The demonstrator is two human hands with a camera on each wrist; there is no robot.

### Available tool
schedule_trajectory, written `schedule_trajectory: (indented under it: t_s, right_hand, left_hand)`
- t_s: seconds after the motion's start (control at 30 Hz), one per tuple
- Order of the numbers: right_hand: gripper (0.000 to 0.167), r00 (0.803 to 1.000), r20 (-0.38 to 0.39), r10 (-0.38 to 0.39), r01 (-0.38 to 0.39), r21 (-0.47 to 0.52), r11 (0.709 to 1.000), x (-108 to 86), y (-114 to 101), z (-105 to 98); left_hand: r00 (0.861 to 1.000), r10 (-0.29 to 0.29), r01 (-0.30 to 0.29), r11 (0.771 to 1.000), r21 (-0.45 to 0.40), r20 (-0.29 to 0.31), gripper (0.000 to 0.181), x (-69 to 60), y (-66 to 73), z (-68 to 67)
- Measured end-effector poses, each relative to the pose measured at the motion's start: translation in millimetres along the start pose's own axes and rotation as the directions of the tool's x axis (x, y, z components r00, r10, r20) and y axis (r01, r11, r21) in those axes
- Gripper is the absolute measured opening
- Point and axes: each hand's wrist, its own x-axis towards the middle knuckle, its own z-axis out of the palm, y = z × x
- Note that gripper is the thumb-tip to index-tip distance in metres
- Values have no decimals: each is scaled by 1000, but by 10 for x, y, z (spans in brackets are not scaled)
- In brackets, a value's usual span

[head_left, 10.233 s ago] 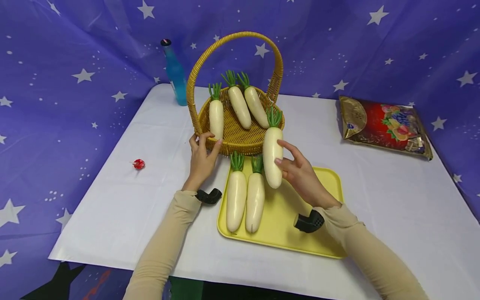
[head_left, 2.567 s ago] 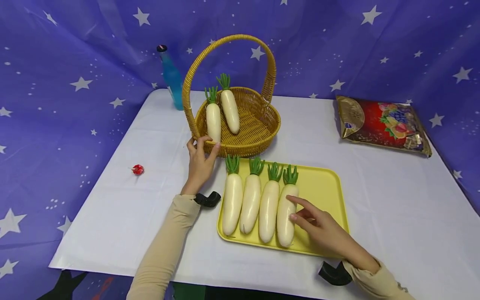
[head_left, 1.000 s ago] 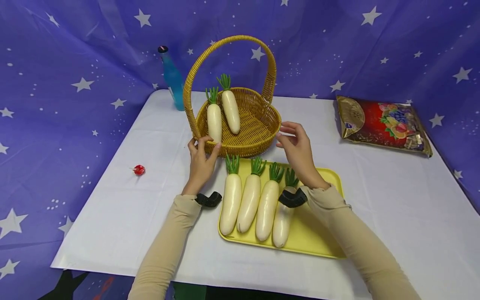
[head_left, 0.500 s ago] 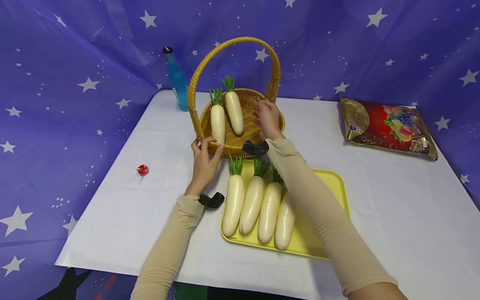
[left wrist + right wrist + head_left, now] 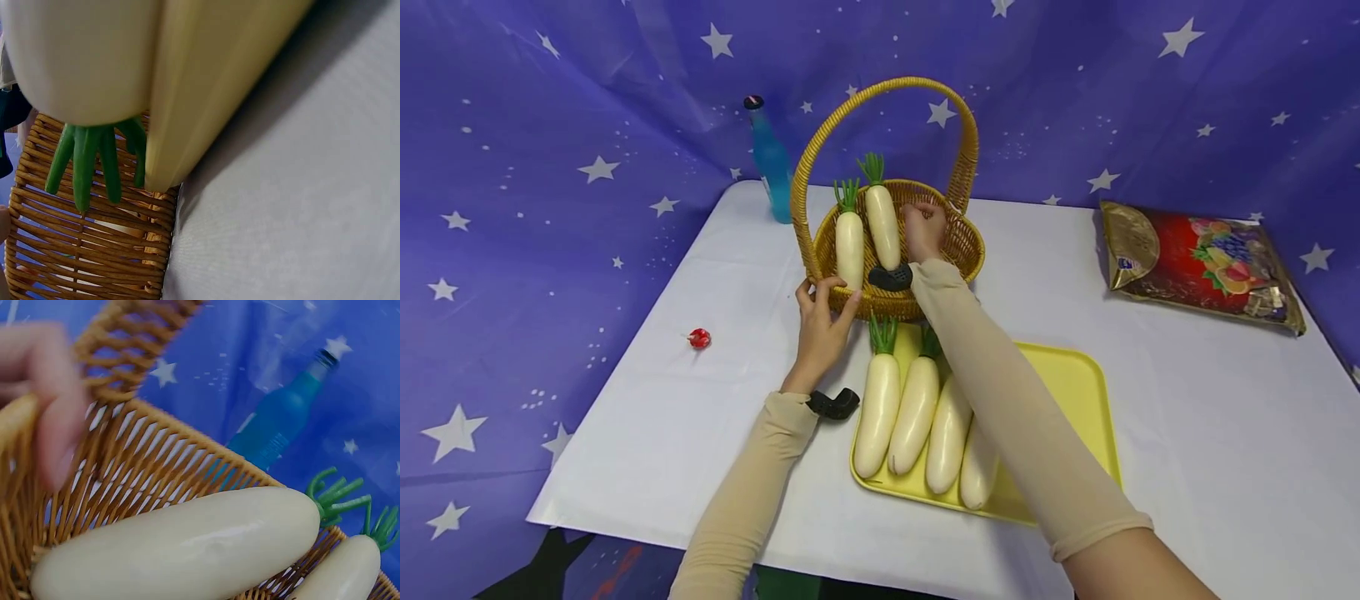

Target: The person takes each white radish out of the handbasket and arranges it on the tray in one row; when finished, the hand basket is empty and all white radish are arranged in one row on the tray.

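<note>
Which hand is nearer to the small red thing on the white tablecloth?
The left. The left hand holds the near rim of the basket, to the right of the small red thing; the right hand is farther right, at the basket's right half.

Glossy radishes (image 5: 877,417), wicker basket (image 5: 895,309)

Basket (image 5: 895,309) common to all views

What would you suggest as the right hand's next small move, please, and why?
The right hand should probably bring its fingers onto the right-hand radish in the basket. That radish lies closest, and the right wrist view shows a gap between it and the nearest visible finger. The left hand grips the basket's rim, and the yellow tray has bare room.
</note>
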Motion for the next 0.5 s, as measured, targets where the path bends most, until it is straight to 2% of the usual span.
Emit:
schedule_trajectory:
  t_s: [0.07, 0.17, 0.3, 0.4, 0.5]
  right_hand:
    - [37, 1000, 25, -15, 15, -35, 999, 22, 31, 0]
    - [39, 997, 80, -16, 19, -31, 999, 58, 54, 8]
    - [44, 989, 148, 24, -12, -86, 996, 99, 69, 16]
    - [47, 975, 221, 32, 6, -170, 985, 124, 75, 14]
    - [47, 950, 310, 36, 46, -251, 967, 138, 85, 4]
  left_hand:
    - [1000, -1, 1, 1000, -2, -3, 43, -5, 2, 4]
    - [1000, -2, 2, 1000, -1, -16, 42, -7, 9, 1]
    - [1000, 2, -2, 1000, 5, -13, 43, -5, 11, 0]
    - [1000, 2, -2, 1000, 5, -5, 43, -7, 6, 4]
    - [1000, 0, 0, 1000, 3, -2, 44, -10, 9, 11]
